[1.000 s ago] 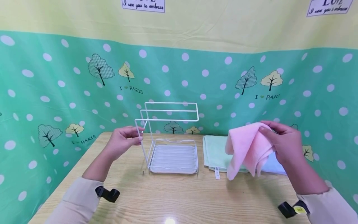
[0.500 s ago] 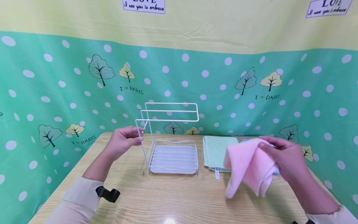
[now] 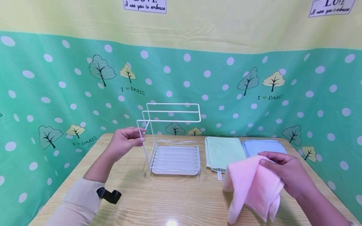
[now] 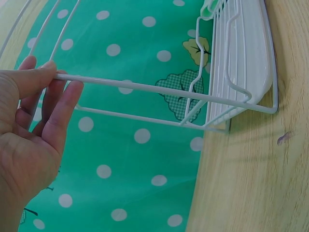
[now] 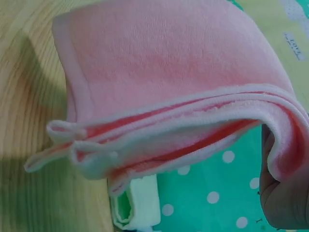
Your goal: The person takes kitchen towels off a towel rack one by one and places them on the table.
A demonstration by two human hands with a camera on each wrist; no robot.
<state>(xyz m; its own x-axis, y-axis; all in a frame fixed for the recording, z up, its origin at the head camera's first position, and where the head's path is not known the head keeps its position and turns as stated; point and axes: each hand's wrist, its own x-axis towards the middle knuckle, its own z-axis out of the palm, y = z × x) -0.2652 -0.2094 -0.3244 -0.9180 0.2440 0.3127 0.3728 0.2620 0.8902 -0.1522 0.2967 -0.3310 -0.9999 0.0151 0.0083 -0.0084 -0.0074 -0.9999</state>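
Note:
My left hand point(image 3: 124, 142) pinches the front left upright of a white wire rack point(image 3: 169, 121), seen close up in the left wrist view with thumb and fingers about the rod point(image 4: 159, 90). The rack stands upright on the table, a white slatted tray point(image 3: 175, 160) at its base and bare bars on top. My right hand point(image 3: 291, 172) grips a folded pink towel point(image 3: 254, 185) by its upper edge. The towel hangs in loose folds above the table at the right front. In the right wrist view the pink towel point(image 5: 169, 58) fills much of the picture and hides most of the fingers.
Behind the pink towel lie a folded light green towel point(image 3: 224, 152) with a white tag point(image 3: 219, 174) and a folded blue towel point(image 3: 263, 147). All stand on a wooden table point(image 3: 158, 201). A green dotted curtain point(image 3: 186, 72) hangs behind the table's back edge.
My right hand has brought the pink towel down and toward me, away from the green and blue towels, which now show more fully. The left hand and the rack have not moved.

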